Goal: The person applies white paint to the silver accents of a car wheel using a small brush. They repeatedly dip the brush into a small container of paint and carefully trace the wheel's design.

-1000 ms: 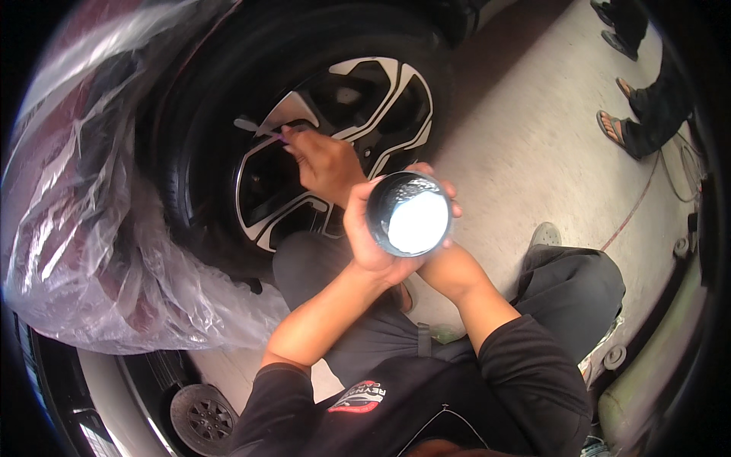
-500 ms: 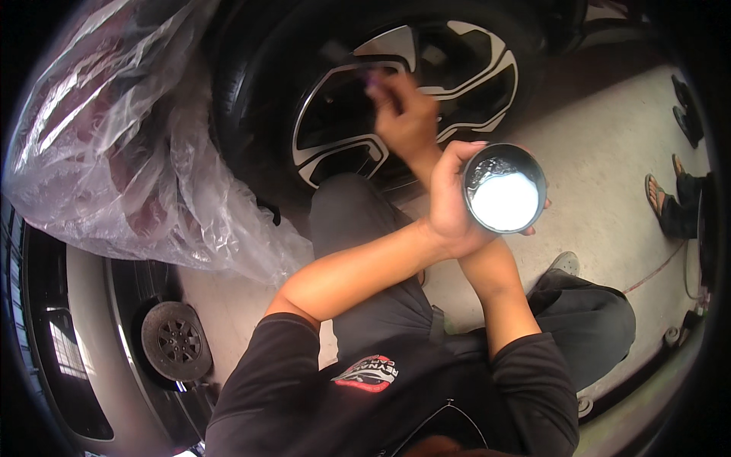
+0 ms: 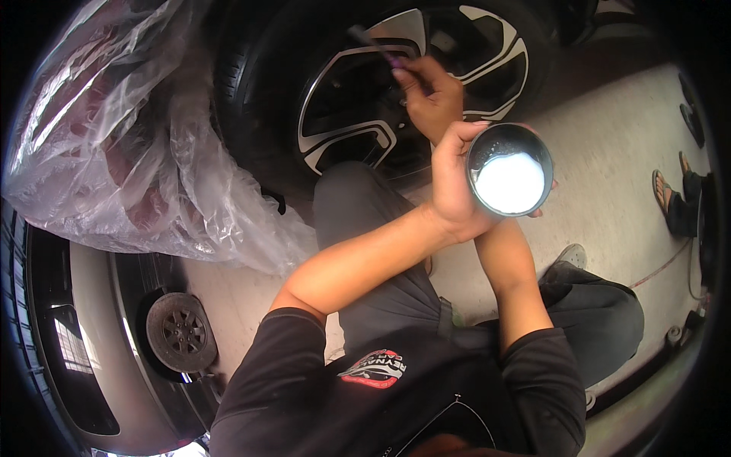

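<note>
My left hand (image 3: 455, 179) grips a round metal cup (image 3: 509, 170) with a white substance inside, held above my knees. Beyond it my right hand (image 3: 432, 97) holds a thin brush (image 3: 375, 47) with a dark tip and purple handle, its tip reaching toward the spokes of a black-and-silver alloy wheel (image 3: 396, 84) on a black tyre (image 3: 251, 99). The right forearm passes under the cup.
Clear plastic sheeting (image 3: 114, 145) covers a dark red car body at the left. A small wheeled object (image 3: 181, 332) sits by a grey panel at lower left. Another person's sandalled foot (image 3: 670, 190) rests on the concrete floor (image 3: 609, 129) at the right.
The view has swung so the wheel and both hands sit higher and further right in the picture. The cup stays in my left hand; the brush hand stays at the wheel's spokes.
</note>
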A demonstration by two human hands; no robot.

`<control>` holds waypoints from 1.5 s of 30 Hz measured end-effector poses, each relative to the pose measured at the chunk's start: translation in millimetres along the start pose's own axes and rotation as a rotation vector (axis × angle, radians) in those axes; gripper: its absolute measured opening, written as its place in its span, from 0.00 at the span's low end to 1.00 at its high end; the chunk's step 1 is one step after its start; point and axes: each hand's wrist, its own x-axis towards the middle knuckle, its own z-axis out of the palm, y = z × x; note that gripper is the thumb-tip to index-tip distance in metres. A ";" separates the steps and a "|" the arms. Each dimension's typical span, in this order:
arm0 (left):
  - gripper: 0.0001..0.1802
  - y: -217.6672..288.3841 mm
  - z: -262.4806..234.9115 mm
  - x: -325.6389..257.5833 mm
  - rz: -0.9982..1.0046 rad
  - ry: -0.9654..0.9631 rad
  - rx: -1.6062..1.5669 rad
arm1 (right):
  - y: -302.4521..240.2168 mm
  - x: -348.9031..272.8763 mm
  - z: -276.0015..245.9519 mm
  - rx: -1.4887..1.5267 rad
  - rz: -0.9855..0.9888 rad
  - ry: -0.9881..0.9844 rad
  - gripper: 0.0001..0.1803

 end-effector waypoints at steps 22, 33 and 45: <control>0.39 1.3 -1.2 -9.9 -0.029 -0.085 -0.047 | -47.9 68.7 -49.6 -0.570 -0.275 -0.266 0.12; 0.32 -26.6 -38.5 -104.5 -0.029 0.245 -0.155 | -85.1 91.9 -57.4 -0.656 -0.234 -0.336 0.15; 0.27 -106.8 -83.7 -132.0 -0.176 0.500 -0.391 | -89.4 63.7 -20.0 -0.670 -0.525 -0.218 0.11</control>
